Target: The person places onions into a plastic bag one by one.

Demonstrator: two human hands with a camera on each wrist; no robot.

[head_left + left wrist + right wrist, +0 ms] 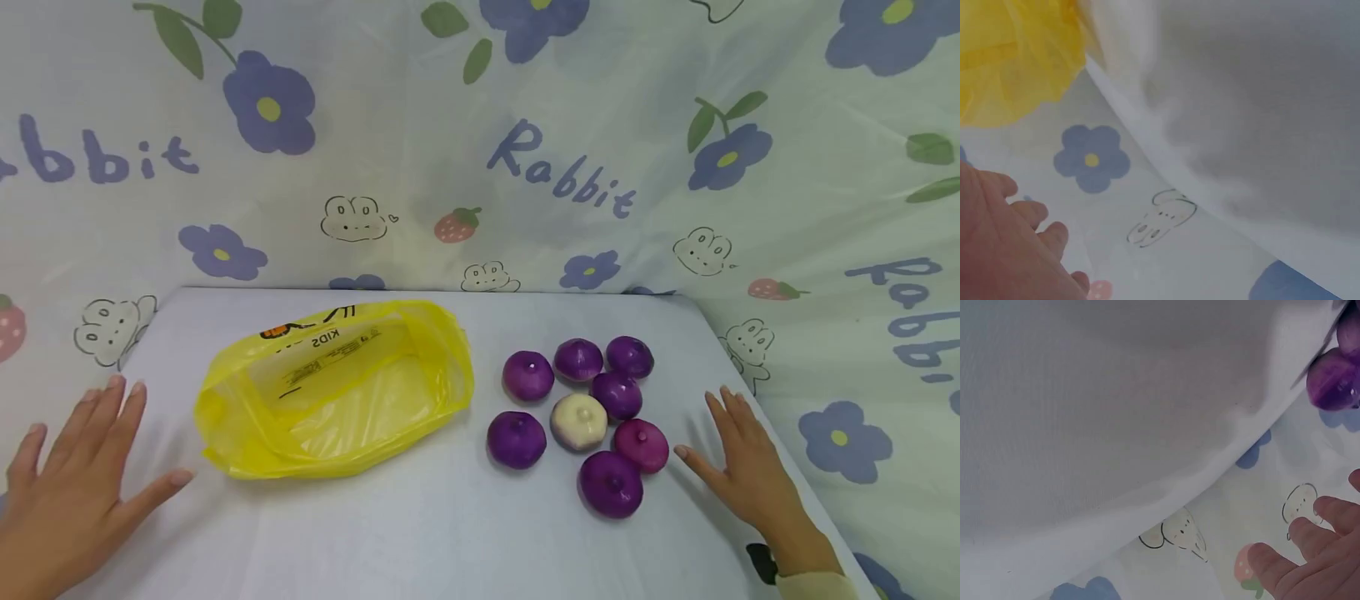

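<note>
A yellow plastic bag (352,425) lies on the left half of the white table, its mouth spread wide and print on its inner wall. To its right sit several purple onions (516,439) in a loose cluster, with one whitish onion (579,422) among them. My left hand (71,492) is left of the bag, fingers spread, holding nothing. On the far side of the onions, my right hand (750,479) has its fingers extended, apart from the nearest reddish-purple onion (641,446). The left wrist view catches part of the bag (1016,69); the right wrist view, an onion (1332,381).
The white table (420,533) is bounded at the back and sides by a hanging cloth (405,150) printed with flowers, rabbits and strawberries. A small black object (762,562) is at my right wrist, beside a pale sleeve (817,586).
</note>
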